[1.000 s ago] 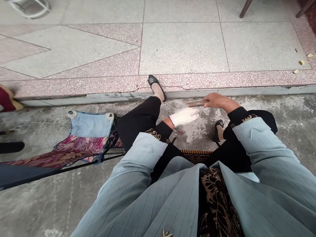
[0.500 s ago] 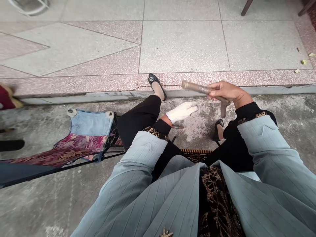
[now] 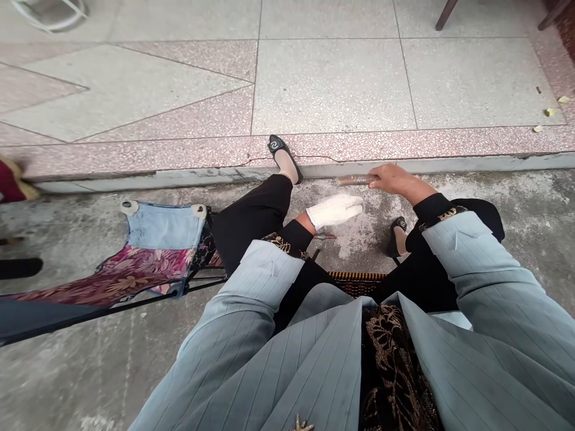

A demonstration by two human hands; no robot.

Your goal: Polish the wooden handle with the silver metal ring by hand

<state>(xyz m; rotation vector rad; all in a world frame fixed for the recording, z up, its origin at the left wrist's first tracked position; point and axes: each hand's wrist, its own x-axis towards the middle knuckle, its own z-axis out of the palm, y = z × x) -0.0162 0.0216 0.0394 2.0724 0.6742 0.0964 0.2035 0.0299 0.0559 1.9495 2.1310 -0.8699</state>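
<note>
My right hand (image 3: 392, 178) is bare and closed around a brown stick-like tool handle (image 3: 354, 180) bound with coils of wire. The handle points left, roughly level, and its other end is hidden behind the hand. My left hand (image 3: 336, 211) wears a white knitted glove, its fingers pressed together just below and left of the handle. Whatever the gloved fingers hold, if anything, is hidden. A thin reddish rod (image 3: 325, 236) shows below the gloved wrist; whether it is held or lies on the ground I cannot tell.
A low pink-edged step (image 3: 188, 179) runs across in front of my feet. At left stands a folding chair (image 3: 148, 263) with denim and flowered cloth. My shoes (image 3: 281, 149) are apart, one on the step. A woven seat (image 3: 357, 281) is under me. Dark legs of furniture (image 3: 445, 15) stand at the back right.
My right hand has come down and slightly left with the handle, which is now more level. The block-like end seen below that hand earlier is hidden now. The gloved hand has lowered slightly.
</note>
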